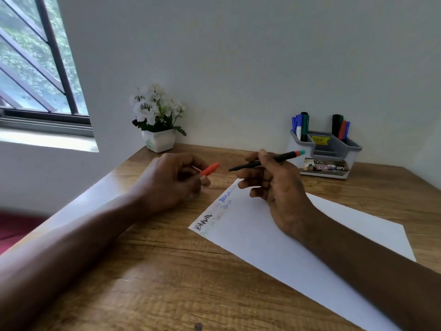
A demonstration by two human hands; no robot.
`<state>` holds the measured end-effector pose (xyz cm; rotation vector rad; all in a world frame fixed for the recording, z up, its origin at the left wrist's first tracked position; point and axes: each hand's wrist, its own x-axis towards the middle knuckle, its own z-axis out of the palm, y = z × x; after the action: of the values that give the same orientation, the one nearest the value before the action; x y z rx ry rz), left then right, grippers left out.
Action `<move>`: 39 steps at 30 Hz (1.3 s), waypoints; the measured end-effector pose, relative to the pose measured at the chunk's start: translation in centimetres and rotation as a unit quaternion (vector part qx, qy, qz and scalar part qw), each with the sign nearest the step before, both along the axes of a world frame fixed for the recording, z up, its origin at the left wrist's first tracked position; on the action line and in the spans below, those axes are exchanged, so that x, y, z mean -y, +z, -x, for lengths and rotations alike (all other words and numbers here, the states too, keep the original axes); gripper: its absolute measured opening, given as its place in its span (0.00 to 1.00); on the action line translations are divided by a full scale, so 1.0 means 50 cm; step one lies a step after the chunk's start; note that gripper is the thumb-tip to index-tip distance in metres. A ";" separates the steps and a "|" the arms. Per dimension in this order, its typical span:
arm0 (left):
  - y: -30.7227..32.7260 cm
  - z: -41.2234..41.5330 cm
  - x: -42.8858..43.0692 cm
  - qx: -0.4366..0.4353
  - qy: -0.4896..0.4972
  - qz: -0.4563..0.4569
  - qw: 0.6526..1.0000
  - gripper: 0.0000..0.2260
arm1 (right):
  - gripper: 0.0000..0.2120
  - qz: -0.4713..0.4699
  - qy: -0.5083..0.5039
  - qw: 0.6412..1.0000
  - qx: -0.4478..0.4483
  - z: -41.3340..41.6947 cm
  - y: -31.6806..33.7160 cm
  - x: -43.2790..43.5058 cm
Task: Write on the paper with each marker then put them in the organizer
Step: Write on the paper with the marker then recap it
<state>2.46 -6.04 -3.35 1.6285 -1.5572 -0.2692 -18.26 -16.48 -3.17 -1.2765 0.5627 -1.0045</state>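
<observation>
My right hand (274, 185) holds a thin black marker (267, 161) with a red and green end, uncapped, its tip pointing left above the paper's far corner. Between the fingers of my left hand (167, 180) sits the marker's red cap (210, 168), a short gap from the tip. The white paper (298, 254) lies slanted on the wooden desk, with several words in black, blue and paler colours along its left edge. The grey and white organizer (323, 151) stands at the back right and holds several markers in blue, green, black and red.
A white pot of white flowers (158, 120) stands at the back of the desk against the wall. A window is at the far left. The desk's left edge (78, 209) runs diagonally under my left forearm.
</observation>
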 end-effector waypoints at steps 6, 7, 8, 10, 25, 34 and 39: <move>-0.004 -0.019 0.007 0.138 0.055 -0.015 0.989 0.06 | 0.12 0.174 0.021 0.977 -0.123 0.010 0.010 -0.003; -0.005 -0.017 0.008 0.153 0.057 -0.024 0.986 0.06 | 0.12 0.251 0.026 0.954 -0.162 0.015 0.015 0.001; -0.004 -0.014 0.010 0.167 0.059 -0.034 0.984 0.07 | 0.12 0.332 0.031 0.920 -0.204 0.022 0.022 0.006; -0.004 -0.011 0.014 0.184 0.061 -0.054 0.979 0.08 | 0.10 0.459 0.058 0.836 -0.295 0.037 0.033 0.017; 0.004 -0.009 0.018 0.218 0.066 -0.245 0.942 0.44 | 0.22 0.504 0.008 0.759 -0.413 0.062 -0.023 0.011; 0.009 -0.005 0.021 0.215 0.064 -0.253 0.941 0.43 | 0.09 0.214 0.125 0.937 -0.247 0.016 0.015 0.018; 0.006 -0.010 0.027 0.200 0.063 -0.256 0.944 0.43 | 0.06 0.151 0.177 0.937 -0.259 0.006 0.028 0.040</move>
<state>2.94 -7.37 -3.04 2.2955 -1.7670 -0.3047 -18.53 -18.49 -1.76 -1.8646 0.5586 -0.4530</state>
